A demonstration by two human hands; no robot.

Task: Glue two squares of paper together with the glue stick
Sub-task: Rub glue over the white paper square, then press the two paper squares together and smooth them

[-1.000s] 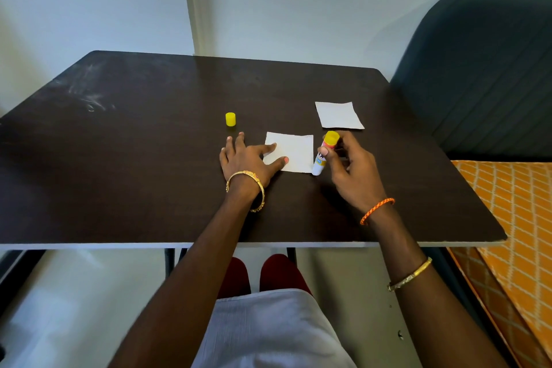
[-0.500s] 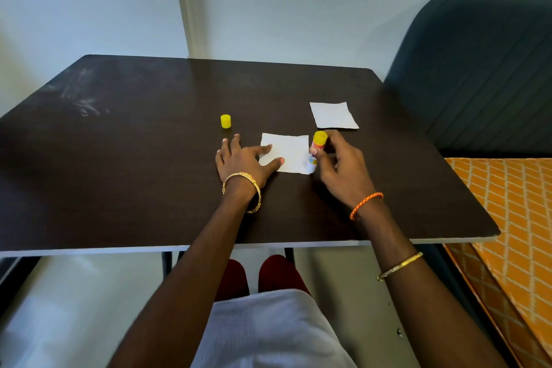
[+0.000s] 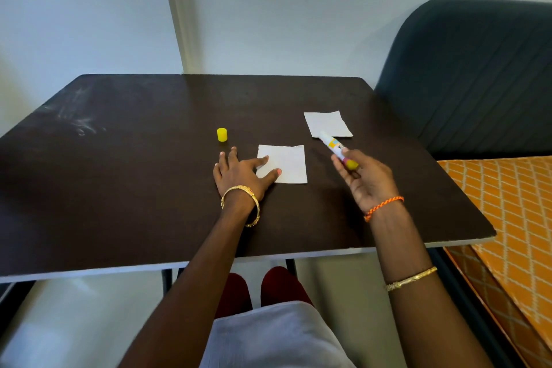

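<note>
Pinning the near paper square (image 3: 283, 166) flat with spread fingers, the left hand (image 3: 239, 176) rests open; the right hand (image 3: 366, 181) grips the uncapped glue stick (image 3: 336, 149) above the dark table (image 3: 134, 173).

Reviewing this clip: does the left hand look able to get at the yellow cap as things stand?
Probably yes. The left hand lies flat on the near paper square, holding nothing, and the yellow cap stands just beyond its fingertips with bare table between.

Dark wood table (image 3: 119, 188) against pale wall (image 3: 268, 9); teal chair (image 3: 478, 75) right (orange patterned cushion (image 3: 507, 203) beside).
</note>
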